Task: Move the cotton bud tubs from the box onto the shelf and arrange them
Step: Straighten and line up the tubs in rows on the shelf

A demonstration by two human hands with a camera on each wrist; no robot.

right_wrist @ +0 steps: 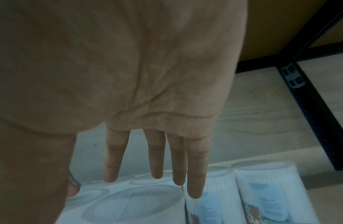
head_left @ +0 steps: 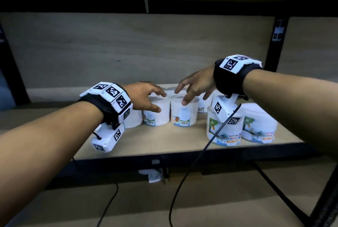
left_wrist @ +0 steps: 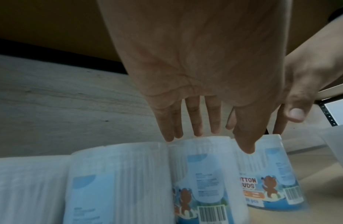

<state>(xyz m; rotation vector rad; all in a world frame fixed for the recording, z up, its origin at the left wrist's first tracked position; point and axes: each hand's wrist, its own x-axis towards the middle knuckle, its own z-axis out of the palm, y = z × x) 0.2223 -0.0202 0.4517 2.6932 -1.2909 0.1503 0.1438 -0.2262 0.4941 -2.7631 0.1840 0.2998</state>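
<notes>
Several clear cotton bud tubs with blue labels stand on the wooden shelf [head_left: 146, 141]. My left hand [head_left: 159, 101] lies over one tub [head_left: 157, 117] in the middle row, straight fingers touching its top rim and thumb against its front. In the left wrist view the left hand [left_wrist: 214, 142] reaches that tub [left_wrist: 203, 174] the same way. My right hand [head_left: 180, 97] hovers with spread fingers just above the neighbouring tub [head_left: 184, 115]; in the right wrist view the right hand [right_wrist: 113, 184] hangs over that tub's lid [right_wrist: 128, 204], holding nothing. The box is out of view.
Two more tubs [head_left: 224, 131] [head_left: 259, 128] stand near the shelf's front right edge, others behind the row. A black upright post [head_left: 276, 44] bounds the shelf at the right. Black cables [head_left: 182, 181] hang below the front edge. The shelf's left part is bare wood.
</notes>
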